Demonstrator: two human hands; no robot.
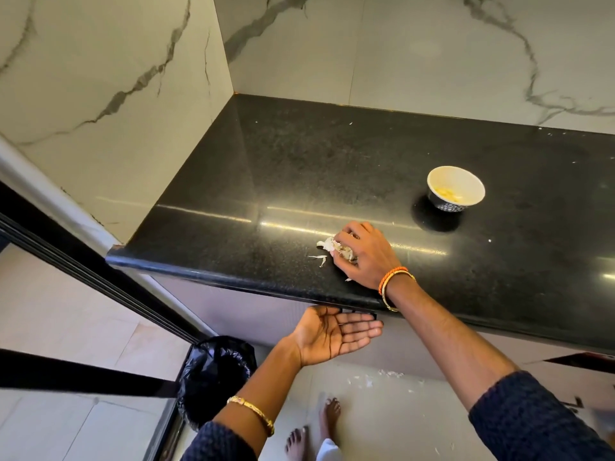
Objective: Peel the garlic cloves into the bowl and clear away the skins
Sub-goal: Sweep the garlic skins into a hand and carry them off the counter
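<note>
right hand (362,254) is curling its fingers over the garlic skins (332,249) near the counter (233,227) edge, left hand (336,334) is waiting flat, palm up, just below (bowl (456,189) sitting well apart).

My right grip (361,252) hides most of the garlic skins (332,246) beneath its curled fingers. The bowl (456,188) contents look too small to count. The table (332,154) runs off right.

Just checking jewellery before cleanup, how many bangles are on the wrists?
3: an orange bangle and a gold bangle on the right wrist, one gold bangle on the left. Sleeves may hide more.
</note>
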